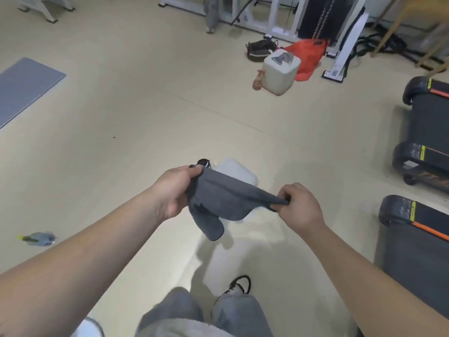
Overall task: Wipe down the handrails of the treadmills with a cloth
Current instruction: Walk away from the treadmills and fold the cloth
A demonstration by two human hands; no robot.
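A dark grey cloth (223, 203) hangs stretched between my two hands in the middle of the view. My left hand (173, 190) grips its left end, with fingers curled over the top edge. My right hand (300, 205) pinches its right corner. A loose fold of the cloth droops down below my left hand. The rear ends of two dark treadmills show at the right edge, one near (413, 229) and one farther (427, 122). No handrail is in view.
A white object (239, 172) lies on the beige floor behind the cloth. Farther off stand a white jug (280, 71), a red bag (307, 54) and black shoes (260, 48). A grey mat (24, 88) lies at left, a blurred bottle (40, 238) at lower left.
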